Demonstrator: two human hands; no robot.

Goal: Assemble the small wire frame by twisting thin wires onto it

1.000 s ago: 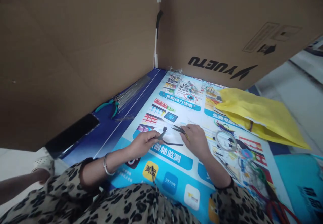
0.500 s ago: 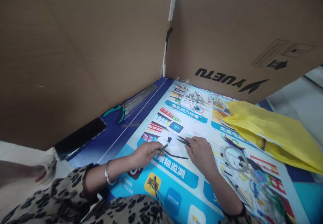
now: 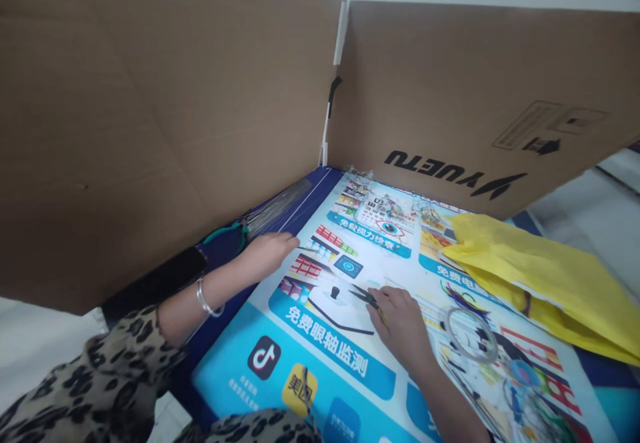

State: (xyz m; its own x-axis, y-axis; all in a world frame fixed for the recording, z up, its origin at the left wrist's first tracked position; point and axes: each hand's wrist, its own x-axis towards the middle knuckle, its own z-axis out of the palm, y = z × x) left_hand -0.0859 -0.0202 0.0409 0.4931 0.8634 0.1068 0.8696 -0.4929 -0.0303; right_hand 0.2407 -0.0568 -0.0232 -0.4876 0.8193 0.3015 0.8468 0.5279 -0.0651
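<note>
From my remote seat, I see the left hand (image 3: pixel 267 256) reach over the edge of a blue-and-white printed sheet (image 3: pixel 233 346), its fingertips pinched narrowly around a thin dark piece (image 3: pixel 309 250), too small in my view to identify with confidence. The piece juts from the fingers toward the sheet's red and green printed blocks. A silvery bracelet (image 3: pixel 203 298) circles the left wrist.

The right hand (image 3: pixel 400 320) is closed around small pliers (image 3: pixel 371 298), their dark jaws parted and pointing left above the middle of the sheet. The two hands are apart.

Just beyond the left hand, I can make out a teal-handled tool (image 3: pixel 225 233) beside a bundle of thin wires (image 3: pixel 280 206), both at the foot of a cardboard panel (image 3: pixel 150 96). To the right of the pliers lie a pale ring (image 3: pixel 450 332), a tangle of coloured strands (image 3: pixel 465 300) and, farther off, a yellow pouch (image 3: pixel 550 266). Clear packets (image 3: pixel 533 406) crowd the lower right.
</note>
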